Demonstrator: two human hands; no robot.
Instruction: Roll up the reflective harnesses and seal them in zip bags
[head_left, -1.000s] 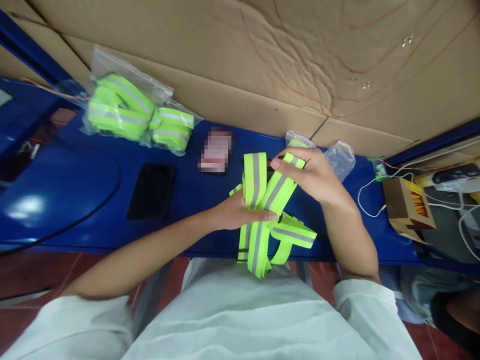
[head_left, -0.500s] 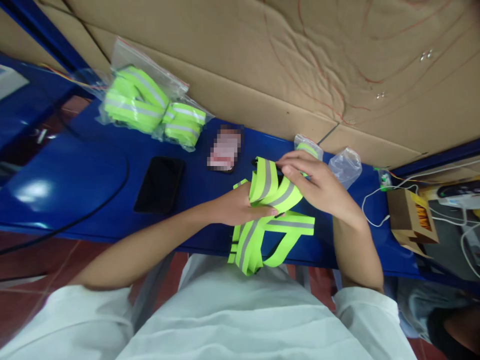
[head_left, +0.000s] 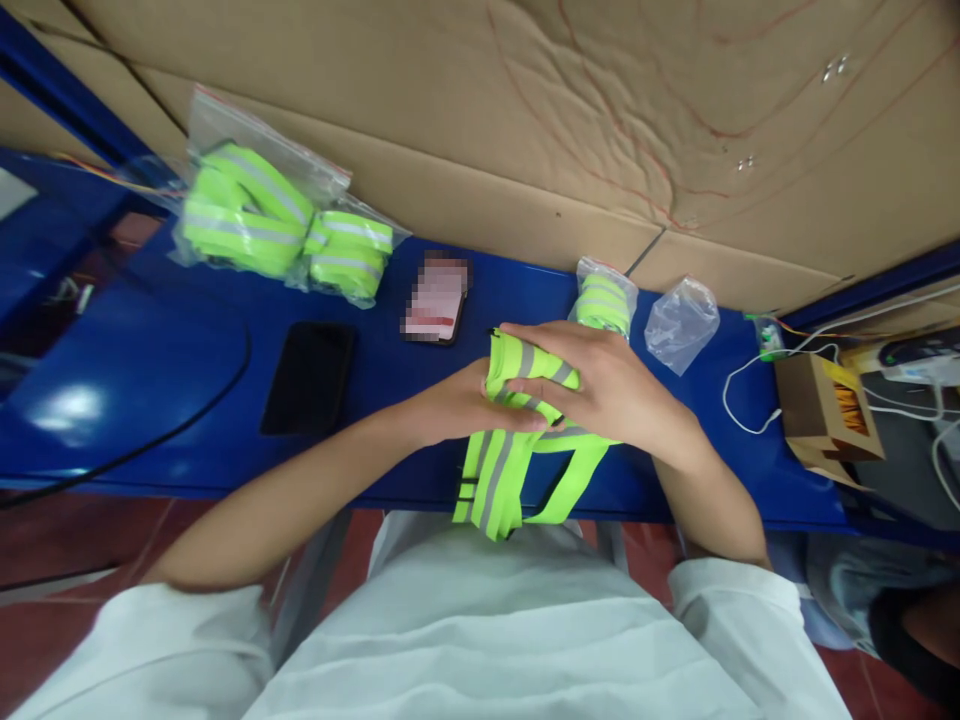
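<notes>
A neon yellow-green strap with a grey reflective stripe [head_left: 501,480] is gathered between my hands, and its lower lengths hang in loops over the front edge of the blue table. My left hand [head_left: 469,402] grips the folded part from the left, thumb along its lower side. From the right, my right hand [head_left: 592,385] wraps its fingers over the top and front of the same fold. Black pieces show at the strap's lower left. The palm sides of both hands are hidden.
Bagged yellow-green straps [head_left: 247,215] lie at the back left, near a black phone [head_left: 309,378] and a phone with a lit screen [head_left: 437,300]. Behind my right hand are a small filled bag [head_left: 602,300] and a clear bag [head_left: 682,322]. A cardboard box [head_left: 829,410] stands right.
My right hand has moved left and closed over the folded strap, which is now more compact. The bagged strap behind it shows more fully. The view has shifted slightly.
</notes>
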